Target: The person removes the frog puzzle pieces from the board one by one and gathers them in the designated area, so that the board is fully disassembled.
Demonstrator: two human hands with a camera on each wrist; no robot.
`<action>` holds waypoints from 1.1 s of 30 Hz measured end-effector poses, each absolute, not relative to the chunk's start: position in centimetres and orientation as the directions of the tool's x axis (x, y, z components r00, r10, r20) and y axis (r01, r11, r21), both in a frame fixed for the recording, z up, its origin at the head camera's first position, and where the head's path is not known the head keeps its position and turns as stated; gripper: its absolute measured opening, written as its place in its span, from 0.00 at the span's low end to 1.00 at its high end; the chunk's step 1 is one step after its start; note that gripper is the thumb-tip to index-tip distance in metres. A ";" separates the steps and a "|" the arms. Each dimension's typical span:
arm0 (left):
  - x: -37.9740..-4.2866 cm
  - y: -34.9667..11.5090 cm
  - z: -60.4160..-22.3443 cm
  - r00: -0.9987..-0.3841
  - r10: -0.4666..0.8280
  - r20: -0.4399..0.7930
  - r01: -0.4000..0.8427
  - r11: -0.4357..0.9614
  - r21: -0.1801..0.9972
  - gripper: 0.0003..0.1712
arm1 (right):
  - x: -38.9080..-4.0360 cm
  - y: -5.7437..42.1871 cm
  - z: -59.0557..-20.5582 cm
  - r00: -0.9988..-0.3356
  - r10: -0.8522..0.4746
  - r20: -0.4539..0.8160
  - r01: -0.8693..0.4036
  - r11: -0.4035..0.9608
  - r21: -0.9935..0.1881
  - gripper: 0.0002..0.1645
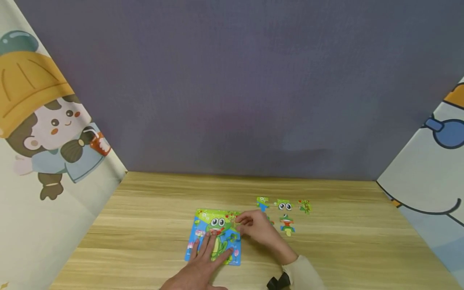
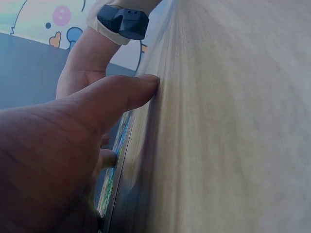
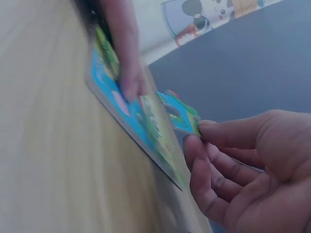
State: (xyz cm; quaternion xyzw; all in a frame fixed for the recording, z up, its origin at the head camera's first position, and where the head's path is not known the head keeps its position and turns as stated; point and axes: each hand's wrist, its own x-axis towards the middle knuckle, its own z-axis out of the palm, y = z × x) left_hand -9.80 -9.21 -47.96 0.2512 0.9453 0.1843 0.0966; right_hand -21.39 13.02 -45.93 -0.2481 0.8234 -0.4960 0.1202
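A square frog jigsaw board [image 1: 233,245] lies on the wooden table, showing a green frog on a blue ground. My left hand [image 1: 203,259] rests on its lower part, fingers spread and straight. At the board's upper right edge is my right hand [image 1: 258,228]. Its thumb and fingertips pinch a blue and green puzzle piece [image 3: 181,112], which is raised off the board in the right wrist view. In the left wrist view, the thumb [image 2: 121,92] of the left hand stretches past the board's side toward the tabletop.
Several loose puzzle pieces lie right of the board, among them one with eyes [image 1: 284,205], one with a red mouth [image 1: 287,222] and a green one with red spots [image 1: 305,206]. A dark grey wall [image 1: 232,100] rises behind the table [image 1: 348,233], with cartoon-printed panels on both sides.
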 end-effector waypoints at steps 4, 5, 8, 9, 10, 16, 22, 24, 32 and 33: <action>-10.0 -9.0 -48.0 -0.854 0.514 -0.082 0.444 0.802 0.400 0.53 | -22.1 14.6 -45.7 -0.860 -0.506 0.071 -0.302 0.393 -0.868 0.12; -10.0 -9.0 -48.0 -0.853 0.515 -0.081 0.445 0.800 0.402 0.53 | -22.3 15.1 -45.7 -0.863 -0.500 0.076 -0.303 0.391 -0.869 0.12; -10.1 -8.9 -48.0 -0.853 0.517 -0.068 0.449 0.794 0.410 0.53 | -22.8 16.6 -45.6 -0.864 -0.494 0.094 -0.311 0.379 -0.871 0.12; -10.2 -8.9 -48.0 -0.853 0.519 -0.063 0.451 0.792 0.412 0.53 | -23.0 17.0 -45.6 -0.866 -0.491 0.099 -0.313 0.376 -0.872 0.12; -10.2 -8.9 -48.1 -0.852 0.520 -0.056 0.455 0.790 0.410 0.53 | -23.2 17.5 -45.6 -0.866 -0.489 0.103 -0.311 0.366 -0.877 0.12; -10.5 -8.7 -48.2 -0.854 0.518 -0.037 0.457 0.784 0.420 0.53 | -23.9 20.4 -45.5 -0.875 -0.480 0.065 -0.246 0.325 -0.913 0.17; -10.8 -8.5 -48.2 -0.855 0.519 -0.012 0.467 0.779 0.418 0.53 | -24.6 23.1 -45.2 -0.879 -0.474 0.046 -0.222 0.323 -0.920 0.20; -10.9 -8.4 -48.2 -0.858 0.513 -0.018 0.460 0.783 0.419 0.53 | -24.9 23.9 -45.2 -0.882 -0.470 0.029 -0.208 0.334 -0.919 0.20; -11.3 -7.9 -48.0 -0.865 0.501 -0.026 0.445 0.790 0.421 0.52 | -25.9 26.5 -45.1 -0.908 -0.419 0.025 -0.189 0.355 -0.916 0.21; -11.4 -7.9 -47.9 -0.865 0.502 -0.021 0.449 0.790 0.418 0.52 | -26.0 26.9 -45.0 -0.912 -0.409 0.026 -0.186 0.357 -0.915 0.20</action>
